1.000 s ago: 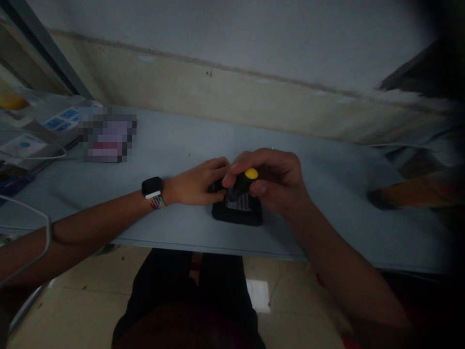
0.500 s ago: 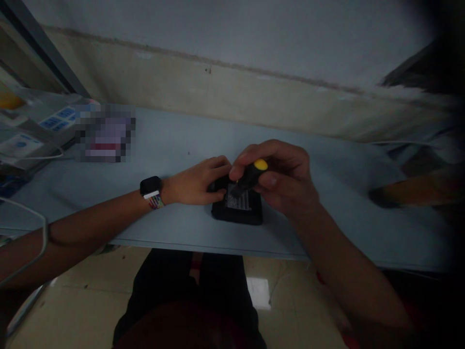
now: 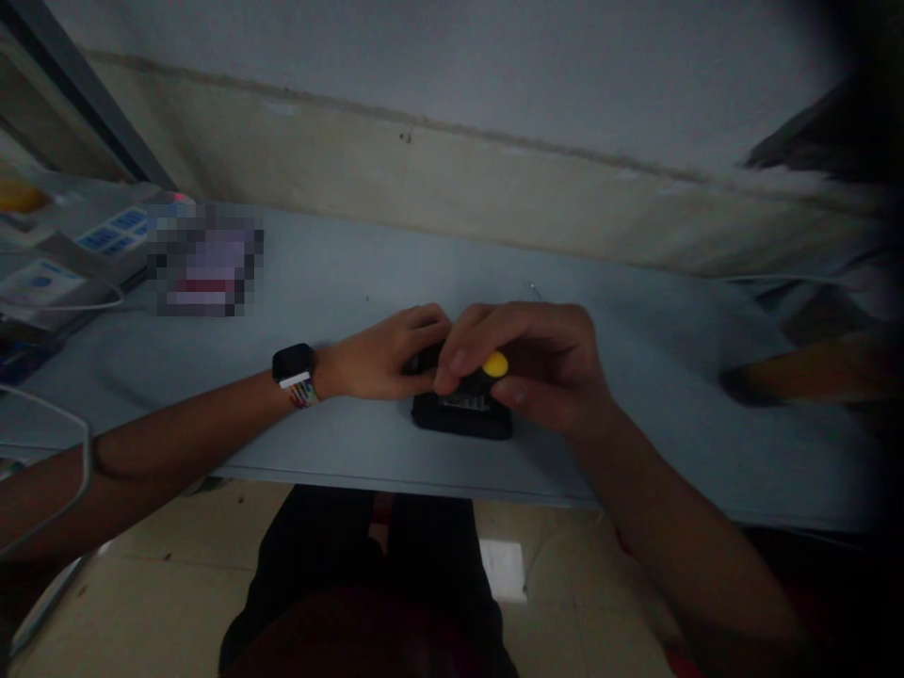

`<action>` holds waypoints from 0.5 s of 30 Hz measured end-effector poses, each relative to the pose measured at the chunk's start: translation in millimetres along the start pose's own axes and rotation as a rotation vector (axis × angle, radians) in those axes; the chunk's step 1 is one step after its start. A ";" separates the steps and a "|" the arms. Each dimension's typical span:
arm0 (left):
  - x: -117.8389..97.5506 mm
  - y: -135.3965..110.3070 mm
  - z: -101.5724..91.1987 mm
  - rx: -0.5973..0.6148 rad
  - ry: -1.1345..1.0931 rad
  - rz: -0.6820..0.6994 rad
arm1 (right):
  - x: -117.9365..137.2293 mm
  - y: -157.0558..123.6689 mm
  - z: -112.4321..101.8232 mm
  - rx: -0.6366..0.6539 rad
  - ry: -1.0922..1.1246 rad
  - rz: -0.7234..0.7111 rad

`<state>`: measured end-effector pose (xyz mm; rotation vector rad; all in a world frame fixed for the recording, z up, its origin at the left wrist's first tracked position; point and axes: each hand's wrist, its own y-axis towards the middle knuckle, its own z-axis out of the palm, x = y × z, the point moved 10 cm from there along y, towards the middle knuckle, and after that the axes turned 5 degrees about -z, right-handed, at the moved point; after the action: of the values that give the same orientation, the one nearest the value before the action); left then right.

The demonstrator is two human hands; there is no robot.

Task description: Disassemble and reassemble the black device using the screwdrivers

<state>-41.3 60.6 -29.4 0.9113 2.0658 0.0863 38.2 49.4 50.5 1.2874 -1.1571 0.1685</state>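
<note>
A small black device with a pale label lies near the front edge of the light blue table. My left hand, a dark watch on its wrist, grips the device's far left corner. My right hand is closed round a screwdriver with a black handle and a yellow end cap. It holds the tool down over the top of the device and hides the tip.
Papers, blue-printed cards and a white cable crowd the table's left end beside a pixelated patch. A dark, blurred object lies at the far right. A wall runs just behind the table; my dark-trousered legs show below its front edge.
My right hand has come down with the screwdriver, from raised and tilted half a second ago to low over the device. The left hand and the device have stayed put.
</note>
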 end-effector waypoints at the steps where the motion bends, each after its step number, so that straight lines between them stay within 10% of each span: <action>1: -0.6 0.0 0.9 0.005 0.006 0.019 | 0.3 0.4 0.4 0.016 -0.026 -0.006; 10: -0.5 -1.6 5.3 0.031 0.072 0.067 | 23.9 -2.2 -6.5 0.078 -0.371 -0.060; 15: -1.7 -1.5 5.1 -0.001 0.104 0.090 | 48.6 8.7 15.4 0.378 -0.984 -0.022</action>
<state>-37.8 57.1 -32.0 1.0187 2.1195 0.1864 46.6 16.7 89.7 1.7865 -2.0026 -0.3232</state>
